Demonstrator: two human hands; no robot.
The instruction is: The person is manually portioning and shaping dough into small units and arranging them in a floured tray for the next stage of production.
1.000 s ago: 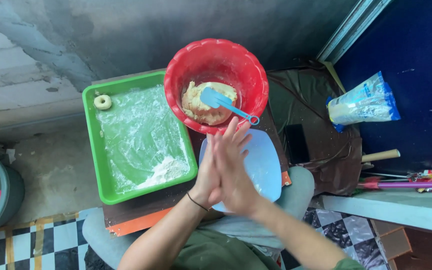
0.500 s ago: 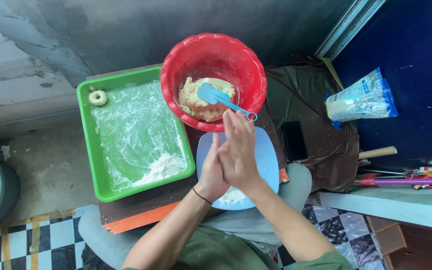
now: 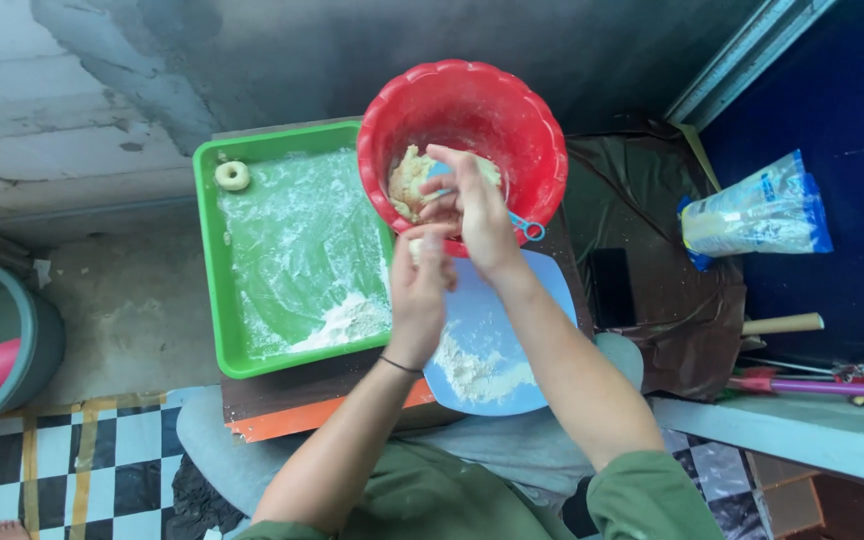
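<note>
Pinching a small dough bit, left hand [image 3: 420,283] sits mid-frame at red bowl [image 3: 462,135] rim, w/ right hand [image 3: 477,210] fingers spread loose over dough [image 3: 410,180] inside, prob. to pull more off.

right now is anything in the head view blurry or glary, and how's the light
Head view: soft, even daylight with no hard shadows; the right hand over the red bowl is slightly motion-blurred, and so is the left hand. The green tray, its flour and the dough ring are sharp. No strong glare, only a faint sheen on the plastic bag. Straight edges bend a little toward the frame borders.
</note>
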